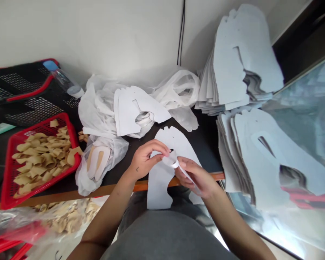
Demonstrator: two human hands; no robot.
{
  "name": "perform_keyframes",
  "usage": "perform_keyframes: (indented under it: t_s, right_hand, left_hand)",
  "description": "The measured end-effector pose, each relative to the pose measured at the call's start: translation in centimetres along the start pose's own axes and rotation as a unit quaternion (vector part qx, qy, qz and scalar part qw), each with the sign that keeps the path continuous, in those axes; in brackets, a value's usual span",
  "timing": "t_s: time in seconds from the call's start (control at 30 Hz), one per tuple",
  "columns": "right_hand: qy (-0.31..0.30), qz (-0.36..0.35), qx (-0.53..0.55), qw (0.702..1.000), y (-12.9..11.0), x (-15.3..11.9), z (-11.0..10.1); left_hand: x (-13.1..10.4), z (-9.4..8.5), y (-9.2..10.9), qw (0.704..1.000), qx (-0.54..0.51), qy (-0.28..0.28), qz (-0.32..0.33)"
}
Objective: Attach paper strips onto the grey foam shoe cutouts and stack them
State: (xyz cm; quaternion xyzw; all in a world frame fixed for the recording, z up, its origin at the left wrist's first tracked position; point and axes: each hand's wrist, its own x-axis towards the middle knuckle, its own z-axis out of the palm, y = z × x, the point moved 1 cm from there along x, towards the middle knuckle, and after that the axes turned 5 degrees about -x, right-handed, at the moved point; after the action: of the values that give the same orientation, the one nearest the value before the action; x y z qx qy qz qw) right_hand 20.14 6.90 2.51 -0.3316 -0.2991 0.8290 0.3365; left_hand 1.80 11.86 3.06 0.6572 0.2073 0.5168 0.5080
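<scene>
My left hand [148,157] pinches the curled end of a small white strip [170,159] between thumb and fingers. Around the other part of that strip, which hangs down to the right, the fingers of my right hand [192,175] are closed. Both hands are close together above a white cut-out panel [159,186], which lies at the table's front edge and partly over my lap. Behind it, another few white panels [127,112] rest against white plastic bags [97,104].
A red basket [5,180] of curled tan pieces [38,155] stands left, before a black crate [32,104] and a clear bottle [66,81]. Stacked white panels [233,68] and more panels [249,144] fill the right. A small bag [83,180] holds tan-and-white pieces.
</scene>
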Motion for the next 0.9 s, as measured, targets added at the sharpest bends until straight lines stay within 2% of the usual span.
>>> perform_keyframes:
  t_s: [0.1,0.2,0.27,0.37,0.43,0.47,0.57,0.67,0.73,0.83,0.9]
  right_hand:
    - [0.119,-0.110,-0.064,0.985,0.2,-0.4,-0.2]
    - [0.243,-0.219,-0.198,0.924,-0.2,-1.2,-0.5]
    - [0.291,-0.244,-0.278,0.882,-0.6,-1.6,-0.7]
    - [0.335,-0.234,-0.340,0.847,-1.2,-1.7,-1.2]
    - [0.344,-0.211,-0.345,0.847,-1.6,-1.5,-1.5]
    - [0.343,-0.197,-0.336,0.855,-1.8,-1.4,-1.7]
    - [0.324,-0.148,-0.272,0.894,-2.2,-1.2,-2.5]
    - [0.289,-0.089,-0.220,0.928,-2.3,-0.9,-3.6]
    - [0.277,-0.060,-0.210,0.936,-2.0,-0.5,-4.5]
    - [0.296,-0.063,-0.227,0.926,-1.0,0.3,-5.6]
    - [0.321,-0.086,-0.271,0.903,-0.4,0.9,-6.0]
  left_hand:
    - [-1.0,-0.6,0.2,0.994,0.103,0.037,0.022]
    - [-1.7,-0.5,1.7,0.983,0.170,0.075,0.012]
    - [-1.9,0.1,2.6,0.979,0.182,0.085,-0.042]
    - [-2.0,1.4,2.7,0.964,0.102,0.142,-0.201]
    - [-2.0,2.2,1.9,0.938,0.014,0.192,-0.287]
    - [-2.0,2.6,1.4,0.927,-0.021,0.211,-0.310]
    - [-2.1,3.4,0.3,0.911,-0.058,0.253,-0.321]
    - [-2.2,3.9,0.0,0.912,0.019,0.273,-0.306]
    - [-2.3,4.1,-0.2,0.910,0.106,0.272,-0.295]
    - [-2.2,4.2,-1.2,0.904,0.172,0.253,-0.300]
    - [-2.1,4.1,-2.2,0.900,0.177,0.239,-0.320]
